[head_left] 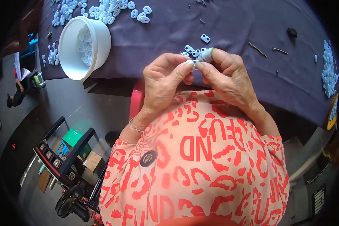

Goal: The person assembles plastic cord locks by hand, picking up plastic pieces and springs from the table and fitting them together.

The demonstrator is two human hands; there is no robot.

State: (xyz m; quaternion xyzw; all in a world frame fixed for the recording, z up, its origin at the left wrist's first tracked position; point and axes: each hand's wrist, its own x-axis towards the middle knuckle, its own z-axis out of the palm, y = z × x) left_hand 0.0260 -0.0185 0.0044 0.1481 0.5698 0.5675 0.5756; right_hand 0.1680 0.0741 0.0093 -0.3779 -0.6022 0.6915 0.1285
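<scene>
White plastic piece [194, 63], right of the white tub [104, 40], sits pinched between left hand [164, 77] and right hand [229, 75] — mostly hidden, its outline hard to make out. Red lettering [196, 148] marks the shirt [211, 177], below-right of the tub — writing on its round dark badge [148, 158] is too small to read.

Table, covered with a dark purple-grey cloth [158, 41]; along its far left, a spread of pale bluish-white, oval plastic pieces [106, 10]; below these stood a round white plastic tub [103, 41], with a smaller pale cluster [53, 55] to its left; near the front middle lay pale oblong pieces with dark openings [189, 49]; farther right were two thin brownish sticks [257, 49], a small black lump [292, 32] and an elongated pale heap [329, 71].
</scene>
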